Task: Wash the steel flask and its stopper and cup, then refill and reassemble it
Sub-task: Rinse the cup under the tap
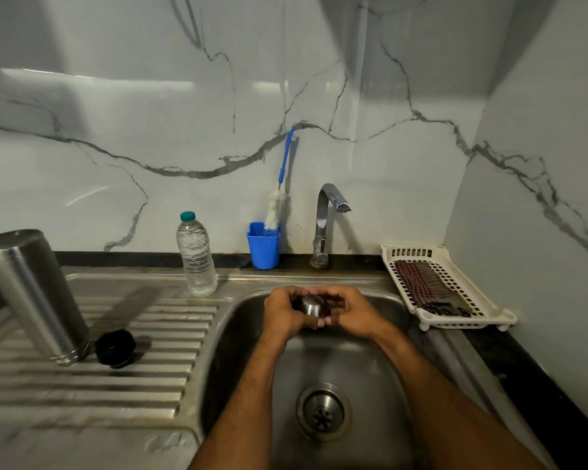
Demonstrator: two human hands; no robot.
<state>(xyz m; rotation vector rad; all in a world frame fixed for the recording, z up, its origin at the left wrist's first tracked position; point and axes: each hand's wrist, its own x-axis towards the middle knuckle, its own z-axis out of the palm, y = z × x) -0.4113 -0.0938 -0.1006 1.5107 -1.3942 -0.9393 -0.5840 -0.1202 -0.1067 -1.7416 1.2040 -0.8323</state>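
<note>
The sink (238, 320) is lying under your forearms, its ribbed drainboard (143, 337) reaching left along the worktop (510, 364). The steel flask (31, 293) is standing upside down on the drainboard, and the black stopper (115, 348) is resting just beside its mouth. A water bottle (196, 256) is standing at the basin's rear edge. Over the basin, your left hand (282, 313) and right hand (352, 312) are both curling around the small steel cup (311, 305), gripping it between them.
</note>
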